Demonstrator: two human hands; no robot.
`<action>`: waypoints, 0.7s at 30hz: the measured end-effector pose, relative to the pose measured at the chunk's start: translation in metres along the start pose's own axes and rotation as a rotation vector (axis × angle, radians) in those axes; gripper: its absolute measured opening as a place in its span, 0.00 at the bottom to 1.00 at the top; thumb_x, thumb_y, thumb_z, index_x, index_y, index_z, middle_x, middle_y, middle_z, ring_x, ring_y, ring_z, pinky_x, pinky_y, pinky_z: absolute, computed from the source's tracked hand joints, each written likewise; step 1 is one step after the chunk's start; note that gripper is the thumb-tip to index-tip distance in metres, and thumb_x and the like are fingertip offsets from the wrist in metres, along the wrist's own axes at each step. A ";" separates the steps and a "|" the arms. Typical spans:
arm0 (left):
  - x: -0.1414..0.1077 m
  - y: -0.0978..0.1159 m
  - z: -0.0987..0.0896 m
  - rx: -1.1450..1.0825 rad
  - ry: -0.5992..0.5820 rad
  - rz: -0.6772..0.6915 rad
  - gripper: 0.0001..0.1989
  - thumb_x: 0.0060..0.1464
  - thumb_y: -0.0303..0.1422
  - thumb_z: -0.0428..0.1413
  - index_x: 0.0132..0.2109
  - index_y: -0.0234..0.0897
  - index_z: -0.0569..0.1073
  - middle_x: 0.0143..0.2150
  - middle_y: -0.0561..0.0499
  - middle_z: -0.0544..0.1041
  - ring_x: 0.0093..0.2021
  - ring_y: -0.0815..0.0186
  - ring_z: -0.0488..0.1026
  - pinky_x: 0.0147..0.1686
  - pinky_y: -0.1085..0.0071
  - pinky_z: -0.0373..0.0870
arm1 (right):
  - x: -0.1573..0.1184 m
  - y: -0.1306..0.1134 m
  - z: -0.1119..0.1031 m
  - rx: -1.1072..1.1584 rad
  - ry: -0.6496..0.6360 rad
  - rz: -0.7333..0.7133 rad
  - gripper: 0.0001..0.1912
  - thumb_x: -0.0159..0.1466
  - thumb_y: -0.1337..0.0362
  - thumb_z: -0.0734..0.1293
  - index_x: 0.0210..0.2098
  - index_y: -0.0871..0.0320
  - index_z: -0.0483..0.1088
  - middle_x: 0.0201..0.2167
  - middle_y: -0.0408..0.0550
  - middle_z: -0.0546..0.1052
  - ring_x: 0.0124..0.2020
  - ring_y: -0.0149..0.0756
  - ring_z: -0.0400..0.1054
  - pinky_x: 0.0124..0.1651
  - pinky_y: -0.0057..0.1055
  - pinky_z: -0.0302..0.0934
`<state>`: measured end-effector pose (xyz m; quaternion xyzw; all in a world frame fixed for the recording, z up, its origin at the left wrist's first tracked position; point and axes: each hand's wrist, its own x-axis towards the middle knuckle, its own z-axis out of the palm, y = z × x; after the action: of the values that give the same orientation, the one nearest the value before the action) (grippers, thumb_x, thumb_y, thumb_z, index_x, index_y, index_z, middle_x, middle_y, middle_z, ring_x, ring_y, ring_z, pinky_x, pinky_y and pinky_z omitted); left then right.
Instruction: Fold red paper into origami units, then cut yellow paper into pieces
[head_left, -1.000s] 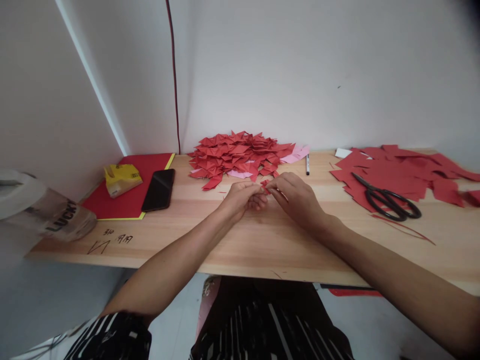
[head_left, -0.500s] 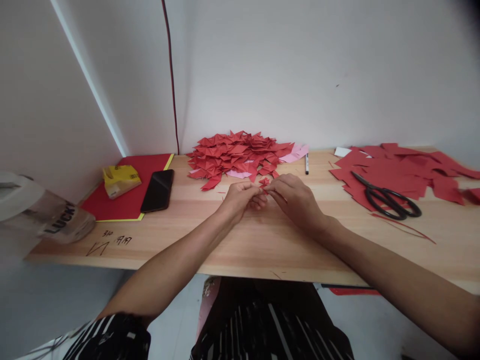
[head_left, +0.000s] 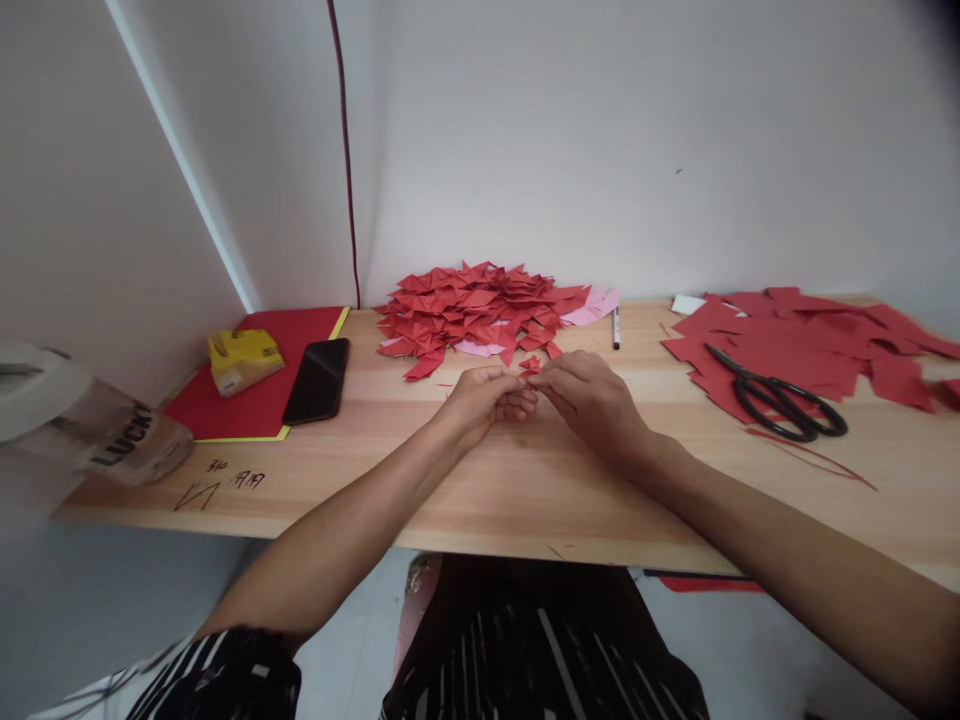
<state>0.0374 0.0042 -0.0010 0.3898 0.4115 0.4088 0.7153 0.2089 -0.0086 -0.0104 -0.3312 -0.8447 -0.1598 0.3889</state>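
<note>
Fingertips of both hands meet over the middle of the wooden table. Between them is a small folded red paper piece, mostly covered by the fingers. My left hand pinches it from the left, the lower fingers curled beneath. From the right, my right hand grips it with thumb and forefinger, its back turned up. Just behind the hands lies a large heap of folded red paper pieces, with some pink paper at its right.
Black scissors rest on cut red paper sheets at right. A marker lies near the wall. To the left are a phone, a yellow packet on a red folder, and a clear jug.
The view has shifted very slightly. Both hands keep their pinch on the red paper piece, with hardly any visible movement of the fingers.
</note>
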 end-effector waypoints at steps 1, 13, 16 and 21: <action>0.000 0.001 0.000 -0.007 -0.008 -0.016 0.06 0.53 0.20 0.54 0.28 0.27 0.72 0.23 0.48 0.77 0.21 0.72 0.74 0.23 0.78 0.68 | 0.000 0.000 -0.001 -0.008 -0.004 -0.008 0.10 0.68 0.70 0.62 0.31 0.59 0.73 0.31 0.51 0.76 0.33 0.38 0.66 0.36 0.34 0.58; 0.001 0.004 -0.004 -0.048 -0.051 -0.092 0.10 0.59 0.25 0.54 0.30 0.26 0.75 0.23 0.47 0.77 0.21 0.72 0.73 0.22 0.78 0.68 | 0.000 -0.003 -0.005 -0.053 -0.091 -0.060 0.13 0.69 0.72 0.59 0.35 0.60 0.75 0.32 0.50 0.76 0.33 0.37 0.63 0.37 0.34 0.54; 0.003 0.003 -0.006 -0.047 -0.059 -0.089 0.09 0.59 0.25 0.56 0.30 0.26 0.75 0.24 0.48 0.77 0.21 0.73 0.73 0.23 0.79 0.68 | -0.001 -0.003 -0.006 -0.052 -0.115 -0.057 0.13 0.69 0.71 0.59 0.36 0.61 0.75 0.33 0.51 0.76 0.34 0.38 0.64 0.37 0.35 0.54; 0.002 0.005 -0.008 -0.019 -0.041 -0.087 0.09 0.58 0.26 0.58 0.30 0.26 0.74 0.24 0.48 0.77 0.22 0.75 0.73 0.25 0.79 0.69 | -0.003 -0.001 -0.006 -0.041 -0.123 -0.023 0.13 0.69 0.70 0.59 0.36 0.58 0.75 0.34 0.49 0.77 0.34 0.37 0.64 0.38 0.35 0.54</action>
<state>0.0296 0.0090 -0.0001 0.3729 0.4095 0.3732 0.7443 0.2125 -0.0140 -0.0091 -0.3383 -0.8674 -0.1608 0.3276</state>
